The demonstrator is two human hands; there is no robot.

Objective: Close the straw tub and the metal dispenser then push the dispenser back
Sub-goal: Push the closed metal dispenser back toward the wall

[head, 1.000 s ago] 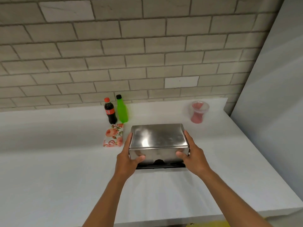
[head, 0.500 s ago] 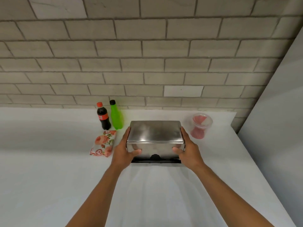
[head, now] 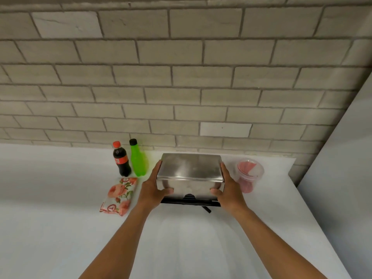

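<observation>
I have both hands on the dispenser (head: 190, 174), which sits on the white bench (head: 60, 228) near the brick wall (head: 181, 77), its lid down flat over the body. My left hand (head: 153, 190) is clamped on its left side, fingers (head: 158, 168) laid along the side panel and the thumb pressed on the front face near the lower left corner. My right hand (head: 229, 190) mirrors it on the right side, fingers running back along that panel and the thumb on the front near the lower right corner. So each hand is wrapped around a front corner of the box, gripping it between thumb and fingers. A black base strip shows under the front edge, and a small black piece sticks out on the bench just below its right end; I cannot tell what that piece is.

The tub (head: 249, 175) stands just right of the dispenser, close to my right hand, clear plastic with pink straws inside and a clear lid on top; I cannot tell whether the lid is pressed fully home.

Left of the dispenser stand a green bottle (head: 137, 162) and, beside it, a cola bottle (head: 121, 162), both upright near the wall. In front of them a flowered packet (head: 118, 196) lies flat, just beside my left hand.
</observation>
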